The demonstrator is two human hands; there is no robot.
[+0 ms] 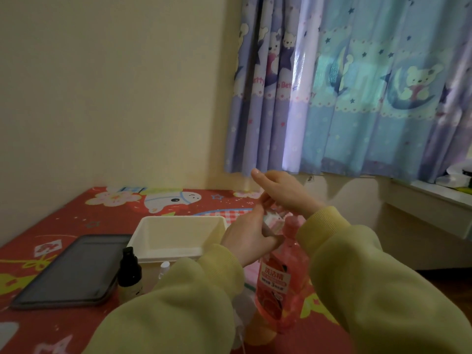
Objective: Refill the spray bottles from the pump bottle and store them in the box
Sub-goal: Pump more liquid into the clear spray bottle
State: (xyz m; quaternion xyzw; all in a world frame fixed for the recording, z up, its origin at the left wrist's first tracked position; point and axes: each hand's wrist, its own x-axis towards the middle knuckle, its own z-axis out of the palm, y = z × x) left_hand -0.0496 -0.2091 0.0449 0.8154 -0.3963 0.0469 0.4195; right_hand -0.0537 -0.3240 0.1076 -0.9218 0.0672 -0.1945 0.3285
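The left hand [246, 240] is curled around a small clear bottle [272, 222], pinching it between thumb and fingers right at the top of the pump bottle [277, 284]; the little bottle is blurred, so its cap cannot be made out. The right hand [283, 192] sits directly above, fingers bent down over the pump head and thumb lifted free. The pink pump bottle stands upright on the surface [63, 221] below both hands, between the two yellow-green sleeves [357, 277]. Just left of the left hand is the white box [143, 241], open at the top. Nearer the person than the box, left of the left forearm, a dark spray bottle [130, 270] stands upright, and a small white-topped item [165, 267] shows beside it, mostly hidden by the sleeve. Farther left lies a dark tablet [69, 272], flat on the red cartoon-printed covering. Beyond the right hand hangs a blue curtain [357, 85].
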